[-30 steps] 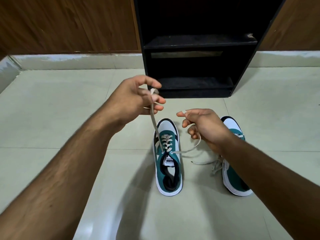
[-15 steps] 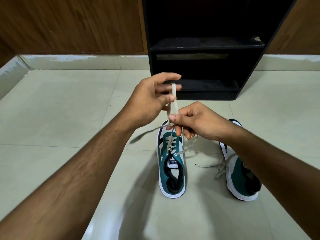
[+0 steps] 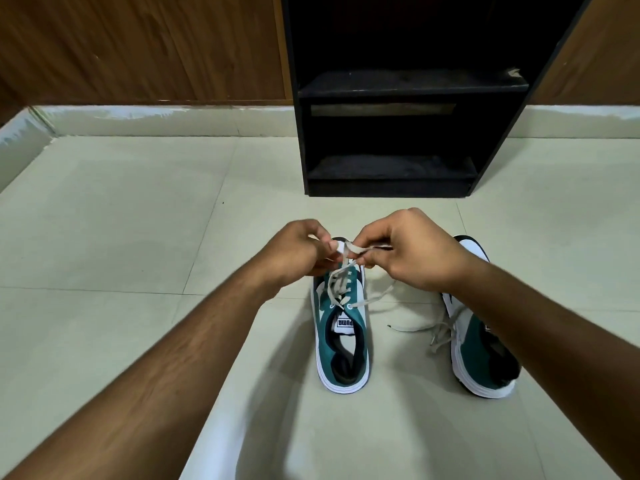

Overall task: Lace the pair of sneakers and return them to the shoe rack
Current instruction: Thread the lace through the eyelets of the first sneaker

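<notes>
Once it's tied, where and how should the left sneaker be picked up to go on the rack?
Judging by its pose, grip the left sneaker at the heel collar, coming from above: its heel faces the person, the opening gapes upward, and its toe already points toward the shoe rack.

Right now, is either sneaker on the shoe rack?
No, both the left sneaker and right sneaker stand on the floor before the shoe rack.

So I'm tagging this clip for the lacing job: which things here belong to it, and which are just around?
Part of the job:
- left sneaker, its lace pinched by left hand and right hand
- right sneaker, lace loose
- black shoe rack

Just around:
- tiled floor
- wood wall panel
</notes>
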